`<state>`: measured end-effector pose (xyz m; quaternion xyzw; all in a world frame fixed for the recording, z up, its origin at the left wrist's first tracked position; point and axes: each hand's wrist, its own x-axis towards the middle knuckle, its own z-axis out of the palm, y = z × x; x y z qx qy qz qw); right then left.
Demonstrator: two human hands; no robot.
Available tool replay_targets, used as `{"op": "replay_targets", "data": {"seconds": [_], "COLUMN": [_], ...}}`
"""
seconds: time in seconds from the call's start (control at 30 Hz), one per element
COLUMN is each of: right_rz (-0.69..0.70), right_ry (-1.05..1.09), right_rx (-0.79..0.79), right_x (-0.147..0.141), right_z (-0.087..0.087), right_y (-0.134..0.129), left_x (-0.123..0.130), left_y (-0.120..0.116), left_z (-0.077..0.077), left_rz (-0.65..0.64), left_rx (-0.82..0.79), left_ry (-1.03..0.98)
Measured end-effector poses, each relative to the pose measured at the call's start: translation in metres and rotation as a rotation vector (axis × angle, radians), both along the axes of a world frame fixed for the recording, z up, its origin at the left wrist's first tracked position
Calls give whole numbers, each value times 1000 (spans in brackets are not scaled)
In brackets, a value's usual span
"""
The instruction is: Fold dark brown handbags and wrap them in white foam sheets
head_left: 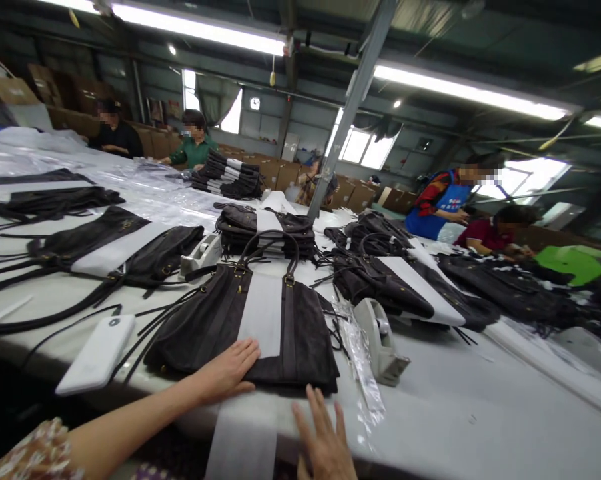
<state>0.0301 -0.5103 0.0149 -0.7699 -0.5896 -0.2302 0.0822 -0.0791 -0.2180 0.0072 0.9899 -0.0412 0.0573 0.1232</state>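
A black handbag point(308, 327) lies flat in front of me, its handles pointing away. A white strip of wrapping point(262, 307) runs down its middle, and another length hangs below it over the table edge. My left hand point(230, 370) rests on the bag's lower left part, fingers stretched out and touching the strip. At the bag's lower right edge is my right hand point(324, 437), fingers spread and holding nothing; whether it touches the bag I cannot tell.
Tape dispensers stand right point(380, 340) and left point(203, 257) of the bag. A white phone point(98, 353) lies at the left edge. Wrapped bags point(115, 243) and stacked bags point(265, 230) surround it. Clear plastic point(360, 360) lies at right. Several co-workers point(195, 143) sit or stand beyond.
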Motion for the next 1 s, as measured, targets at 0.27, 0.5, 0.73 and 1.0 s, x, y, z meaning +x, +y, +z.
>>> {"op": "replay_targets", "data": {"seconds": [0.27,0.5,0.73,1.0], "right_rz": [292,266,171,336], "right_ry": [-124,95,359,69], "right_rx": [112,181,184,180], "right_x": [-23,-36,-50,-57], "right_z": [-37,-48,-36,-38], "right_y": [43,51,66,75], "left_x": [1,-2,3,-5], "left_y": [-5,5,5,6], "left_z": [-3,6,8,6], "left_rz": [32,-82,-18,-28], "left_rx": [-13,28,12,27], "left_ry": [-73,73,23,-2]}}
